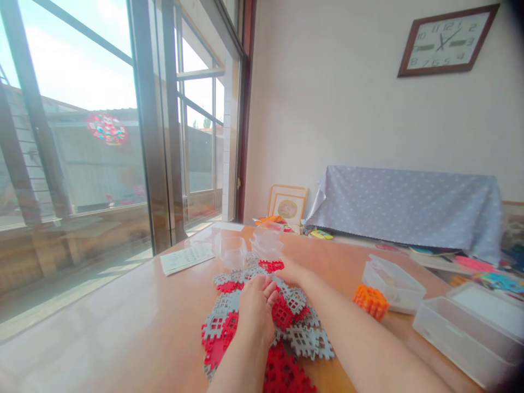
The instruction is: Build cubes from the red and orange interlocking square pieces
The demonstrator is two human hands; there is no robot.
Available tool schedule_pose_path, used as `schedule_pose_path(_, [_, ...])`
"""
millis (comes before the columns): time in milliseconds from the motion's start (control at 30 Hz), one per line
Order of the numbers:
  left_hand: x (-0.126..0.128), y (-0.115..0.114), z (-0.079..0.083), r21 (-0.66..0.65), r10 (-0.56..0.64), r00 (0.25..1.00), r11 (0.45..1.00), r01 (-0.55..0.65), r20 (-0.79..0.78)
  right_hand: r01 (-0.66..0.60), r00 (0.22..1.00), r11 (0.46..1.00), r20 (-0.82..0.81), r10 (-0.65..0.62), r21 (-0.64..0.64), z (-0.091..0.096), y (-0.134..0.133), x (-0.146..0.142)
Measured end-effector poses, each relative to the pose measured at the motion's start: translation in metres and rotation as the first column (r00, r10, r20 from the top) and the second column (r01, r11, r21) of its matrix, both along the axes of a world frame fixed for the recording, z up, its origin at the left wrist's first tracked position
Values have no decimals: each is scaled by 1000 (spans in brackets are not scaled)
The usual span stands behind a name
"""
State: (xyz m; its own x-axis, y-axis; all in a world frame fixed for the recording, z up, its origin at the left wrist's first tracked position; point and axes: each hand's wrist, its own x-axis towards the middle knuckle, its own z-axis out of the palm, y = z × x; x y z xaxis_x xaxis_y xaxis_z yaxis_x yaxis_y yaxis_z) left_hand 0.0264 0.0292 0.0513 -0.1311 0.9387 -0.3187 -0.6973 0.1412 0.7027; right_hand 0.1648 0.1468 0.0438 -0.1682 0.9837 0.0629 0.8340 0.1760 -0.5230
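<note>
A pile of grey and red interlocking toy tiles (303,338) lies on the wooden table (123,327) in front of me. My left hand (256,311) rests on the pile with its fingers curled down, the tips pressed on a red tile (283,314). My right hand (291,271) reaches further out to the far end of the pile, beside another red tile (271,266). The right hand's fingers are hidden behind the back of the hand.
Clear plastic cups (267,243) and a printed sheet (186,257) sit beyond the pile. An orange block (370,301) and white plastic boxes (393,284) (462,327) are at right. A big window is at left, with cloth-covered furniture (405,204) behind.
</note>
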Motion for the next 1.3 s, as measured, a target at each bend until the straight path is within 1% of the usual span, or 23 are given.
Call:
schedule_pose_path(100, [0, 0, -1, 4, -12, 1000, 1000, 13, -29, -18, 1000, 999, 16, 19, -31, -6, 2, -2])
schedule_pose_path(233, [-1, 2, -4, 24, -20, 998, 999, 21, -62, -24, 999, 999, 23, 25, -47, -9, -5, 4])
schedule_pose_path(467, [-1, 4, -9, 41, -23, 998, 999, 26, -61, -59, 998, 995, -34, 57, -75, -2, -28, 19])
schedule_pose_path(600, [1, 3, -8, 57, -10, 994, 998, 16, -112, -73, 989, 993, -137, 60, -93, 6, -48, 25])
schedule_pose_path(767, [3, 1, -9, 121, 19, 960, 993, 15, -278, -111, 958, 975, -281, 53, -194, 20, -88, 30])
schedule_pose_path(867, [5, 0, -11, 159, 18, 932, 986, 43, -361, -140, 886, 958, -464, 8, -251, 26, -111, 31])
schedule_pose_path(933, [6, -2, -11, 179, 7, 908, 981, 75, -418, -160, 829, 953, -560, -13, -259, 29, -123, 31])
schedule_pose_path(1033, [8, -6, -8, 207, -1, 876, 972, 115, -482, -167, 781, 954, -624, -26, -249, 31, -137, 31])
schedule_pose_path(1133, [9, -12, -6, 228, -14, 860, 962, 150, -510, -161, 706, 962, -706, -45, -223, 31, -146, 31])
schedule_pose_path(1233, [12, -17, -5, 258, -102, 850, 928, 268, -517, -152, 622, 970, -781, -57, -192, 28, -153, 30])
schedule_pose_path(1300, [14, -19, -5, 288, -163, 848, 894, 344, -504, -139, 598, 975, -800, -58, -175, 27, -158, 30])
